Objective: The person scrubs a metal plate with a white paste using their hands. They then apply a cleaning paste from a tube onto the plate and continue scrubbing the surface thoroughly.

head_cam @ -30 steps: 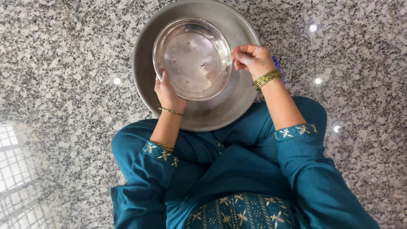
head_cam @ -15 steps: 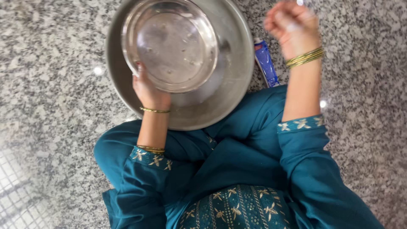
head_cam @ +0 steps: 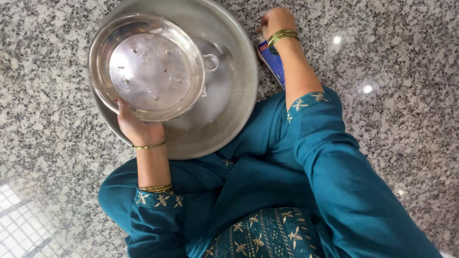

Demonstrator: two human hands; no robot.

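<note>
My left hand (head_cam: 136, 126) grips the near rim of a small steel bowl (head_cam: 148, 67), holding it tilted over a large steel basin (head_cam: 229, 100). The bowl's wet inside faces up with a few specks on it. A little cloudy water lies in the basin under the bowl. My right hand (head_cam: 276, 20) reaches out past the basin's right edge, its fingers curled down over the far end of a blue packet (head_cam: 273, 61) lying on the floor. Gold bangles sit on both wrists.
I sit on a speckled grey granite floor (head_cam: 397, 71), with my teal-clothed knees (head_cam: 267, 157) just below the basin. A pale grid-patterned patch (head_cam: 19, 224) shows at the lower left.
My right hand let go of the small bowl's rim and swung right to the blue packet. My left hand kept hold of the bowl.
</note>
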